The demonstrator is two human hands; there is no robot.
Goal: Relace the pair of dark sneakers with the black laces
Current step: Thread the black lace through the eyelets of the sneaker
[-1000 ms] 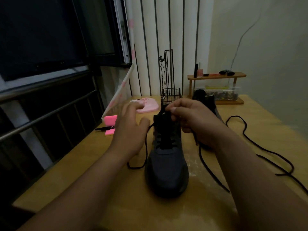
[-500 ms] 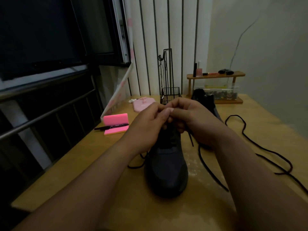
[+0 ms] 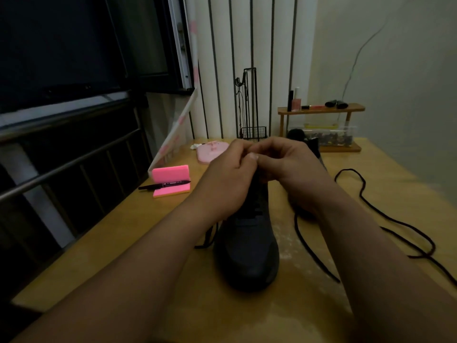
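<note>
A dark sneaker [image 3: 248, 253] stands on the wooden table [image 3: 123, 243] with its toe toward me. My left hand [image 3: 227, 179] and my right hand [image 3: 289, 167] meet above its tongue, fingers curled and pinching the black lace at the top eyelets; the pinched part is hidden by the fingers. One lace end [image 3: 206, 237] trails left of the shoe, another [image 3: 311, 253] lies to its right. The second dark sneaker [image 3: 314, 147] sits behind my right hand, mostly hidden. A loose black lace [image 3: 395, 219] snakes over the right side of the table.
A pink sticky-note block [image 3: 170, 180] with a black marker [image 3: 163, 186] lies at the left. A pink flat object [image 3: 212, 151], a black wire stand [image 3: 252, 129] and a small wooden shelf [image 3: 321, 110] with bottles line the back. A window with railing is left.
My left hand has moved right from beside the shoe to join my right hand over the tongue. Both now pinch the lace together, slightly higher.
</note>
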